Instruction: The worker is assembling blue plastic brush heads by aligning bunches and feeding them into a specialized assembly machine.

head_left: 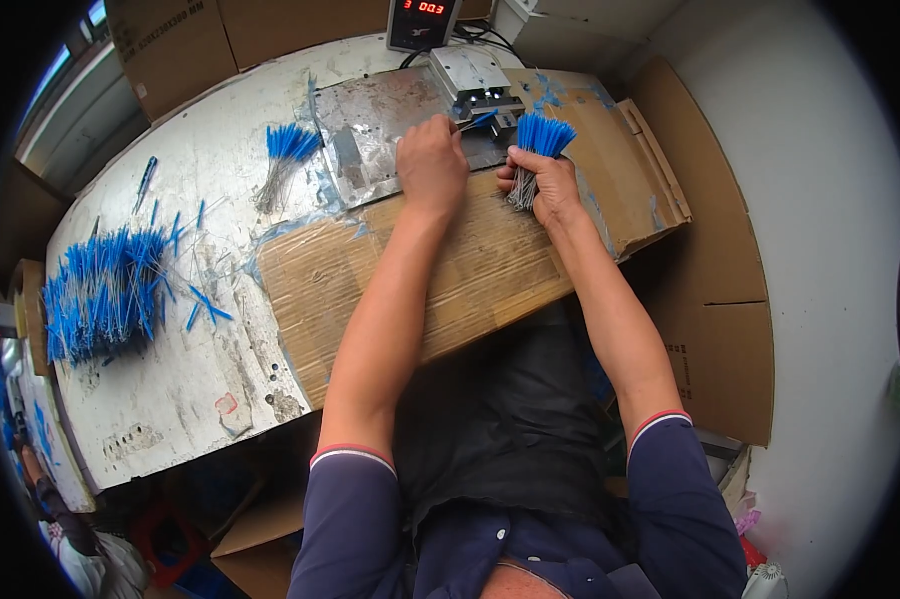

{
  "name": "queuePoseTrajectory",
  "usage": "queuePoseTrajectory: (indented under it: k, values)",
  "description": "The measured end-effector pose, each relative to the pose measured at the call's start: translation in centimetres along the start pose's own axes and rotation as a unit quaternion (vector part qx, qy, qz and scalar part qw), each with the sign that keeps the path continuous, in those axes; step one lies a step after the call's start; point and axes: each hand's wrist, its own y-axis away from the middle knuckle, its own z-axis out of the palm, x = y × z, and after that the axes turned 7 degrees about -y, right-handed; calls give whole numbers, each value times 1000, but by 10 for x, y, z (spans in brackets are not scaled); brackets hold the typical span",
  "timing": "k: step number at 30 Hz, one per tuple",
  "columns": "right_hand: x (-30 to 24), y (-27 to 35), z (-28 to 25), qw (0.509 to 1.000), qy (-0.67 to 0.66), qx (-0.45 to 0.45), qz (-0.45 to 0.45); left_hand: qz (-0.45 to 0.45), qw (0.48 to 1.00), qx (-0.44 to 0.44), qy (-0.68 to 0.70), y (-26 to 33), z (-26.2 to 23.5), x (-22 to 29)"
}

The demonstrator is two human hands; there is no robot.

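My right hand [546, 187] is closed around an upright bundle of thin metal wire sticks with blue plastic ends [543, 136]; the blue ends fan out at the top. My left hand [433, 166] is closed at the front of a small metal clamping machine [473, 82]. From its fingertips a single blue-ended wire stick [484, 119] points into the machine's jaws. Its fingers are partly hidden behind the back of the hand. To the left lies a small bunch of blue-ended wire sticks [291, 143], beside a worn metal plate [365, 120].
A large pile of blue-ended wire sticks [108, 290] covers the white table's left side, with several loose ones near it. A pen [145, 184] lies behind. Taped cardboard [370, 280] covers the front edge. A red digital display [423, 22] stands behind the machine. Another person's arm [46, 489] shows lower left.
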Motion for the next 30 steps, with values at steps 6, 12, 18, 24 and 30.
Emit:
queuePoseTrajectory:
  k: [6, 12, 18, 24, 30]
  values:
    - [2, 1, 1, 999, 24, 25, -18, 20, 997, 9, -79, 2, 5, 1]
    - [-1, 3, 0, 999, 50, 5, 0, -37, 997, 9, -63, 1, 0, 4]
    - [-2, -2, 10, 997, 75, 16, 7, -94, 995, 11, 25, -2, 2, 1]
    - [2, -12, 23, 991, 123, 46, -16, -119, 991, 27, 55, -4, 1, 0]
    - [3, -23, 31, 989, 131, 74, -16, -82, 992, 78, 53, -5, 0, 0]
